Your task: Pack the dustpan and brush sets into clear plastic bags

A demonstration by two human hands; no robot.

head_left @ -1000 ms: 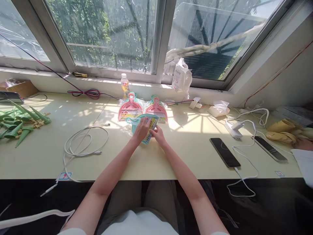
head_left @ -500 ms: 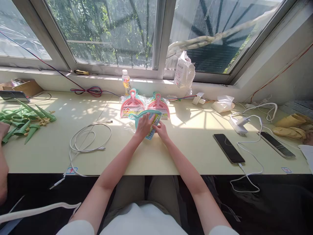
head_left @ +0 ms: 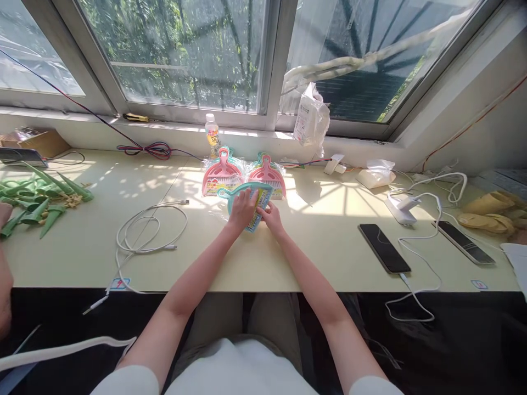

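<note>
A teal mini dustpan set [head_left: 233, 193] with a printed label is tilted between my hands, its handle pointing left. My left hand [head_left: 242, 211] lies over its middle, fingers across the front. At the right lower edge my right hand [head_left: 270, 218] pinches it between thumb and fingers. Just behind stand two stacks of similar sets in clear plastic wrap, each with a pink dustpan in front: the left stack [head_left: 222, 174] and the right stack [head_left: 267, 171]. White brush bristles show in the pink pans.
A drink bottle [head_left: 212, 136] stands behind the stacks. To the left lie a coiled white cable [head_left: 135, 251] and green cone-shaped pieces [head_left: 43, 206] near another person's arm [head_left: 5, 269]. At right are a phone [head_left: 383, 248], a power strip [head_left: 401, 211] and a second phone [head_left: 465, 241].
The view has shifted very slightly. Both hands keep hold of the teal dustpan set in nearly the same place. The other person's hand at far left has moved a little.
</note>
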